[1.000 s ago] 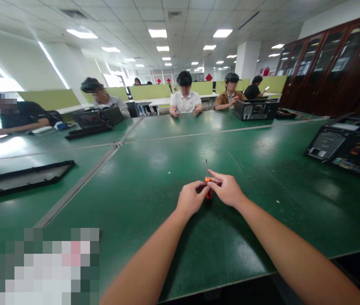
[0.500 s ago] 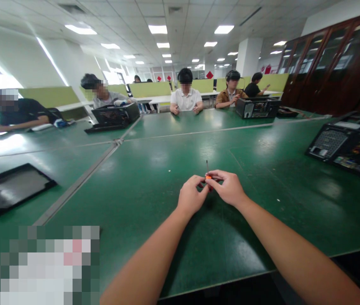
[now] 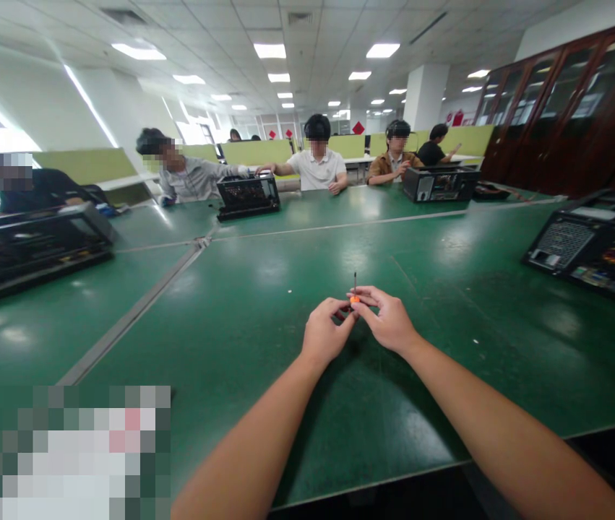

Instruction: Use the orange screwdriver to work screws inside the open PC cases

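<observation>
A small screwdriver (image 3: 355, 299) with an orange handle stands upright between my hands, its thin dark shaft pointing up. My right hand (image 3: 389, 321) pinches the orange handle between thumb and fingers. On the other side, my left hand (image 3: 325, 332) is closed with curled fingers around the lower handle, which is mostly hidden. Both hands are just above the green tabletop (image 3: 264, 361), near the middle of the view.
Opened black computer cases stand at the right (image 3: 594, 249), the left (image 3: 36, 245), far centre (image 3: 248, 193) and far right (image 3: 440, 184). A blurred-out pale item (image 3: 74, 462) lies at the lower left. Several people sit across the table.
The far-centre computer case has shifted right, and hands of two people now reach to it. At the left, a computer case now appears where a black panel lay. My hands barely moved.
</observation>
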Motion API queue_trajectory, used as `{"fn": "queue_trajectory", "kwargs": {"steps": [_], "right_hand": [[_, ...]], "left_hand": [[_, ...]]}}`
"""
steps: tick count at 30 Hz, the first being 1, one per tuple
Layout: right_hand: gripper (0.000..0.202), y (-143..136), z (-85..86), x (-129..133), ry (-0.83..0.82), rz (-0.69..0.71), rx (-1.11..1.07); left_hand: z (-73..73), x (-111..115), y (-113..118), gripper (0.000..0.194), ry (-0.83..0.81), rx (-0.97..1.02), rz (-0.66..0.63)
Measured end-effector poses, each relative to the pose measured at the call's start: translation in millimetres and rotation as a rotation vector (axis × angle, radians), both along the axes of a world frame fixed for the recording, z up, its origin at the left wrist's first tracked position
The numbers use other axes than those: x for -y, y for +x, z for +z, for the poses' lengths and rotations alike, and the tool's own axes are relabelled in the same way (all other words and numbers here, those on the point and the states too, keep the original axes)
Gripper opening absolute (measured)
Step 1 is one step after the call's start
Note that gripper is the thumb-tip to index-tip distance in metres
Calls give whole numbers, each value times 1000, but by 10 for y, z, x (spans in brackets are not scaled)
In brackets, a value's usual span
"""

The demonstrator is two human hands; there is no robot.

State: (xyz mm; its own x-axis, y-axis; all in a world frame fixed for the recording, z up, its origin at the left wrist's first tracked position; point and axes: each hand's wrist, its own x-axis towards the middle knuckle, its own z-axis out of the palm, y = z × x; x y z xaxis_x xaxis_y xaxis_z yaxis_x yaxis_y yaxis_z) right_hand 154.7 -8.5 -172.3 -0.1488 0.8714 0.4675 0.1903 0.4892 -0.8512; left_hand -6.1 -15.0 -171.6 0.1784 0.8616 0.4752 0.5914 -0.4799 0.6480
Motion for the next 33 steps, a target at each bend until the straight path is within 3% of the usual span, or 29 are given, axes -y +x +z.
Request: {"fn": "queue_trajectory", "kwargs": {"steps": [8, 14, 22, 33], "right_hand": [[25, 34, 3, -28, 73, -115, 87], [19, 66, -30, -55, 77, -131, 211], [23, 47, 67, 20, 159, -167, 181], [18, 76, 38, 1, 65, -188, 248]], "left_hand": [[5, -7, -1, 13, 89, 18, -18], [-37, -36, -17, 8, -29, -108, -54], [43, 4, -6, 13, 100, -79, -19], [3, -32, -21, 10, -1, -139, -64]]}}
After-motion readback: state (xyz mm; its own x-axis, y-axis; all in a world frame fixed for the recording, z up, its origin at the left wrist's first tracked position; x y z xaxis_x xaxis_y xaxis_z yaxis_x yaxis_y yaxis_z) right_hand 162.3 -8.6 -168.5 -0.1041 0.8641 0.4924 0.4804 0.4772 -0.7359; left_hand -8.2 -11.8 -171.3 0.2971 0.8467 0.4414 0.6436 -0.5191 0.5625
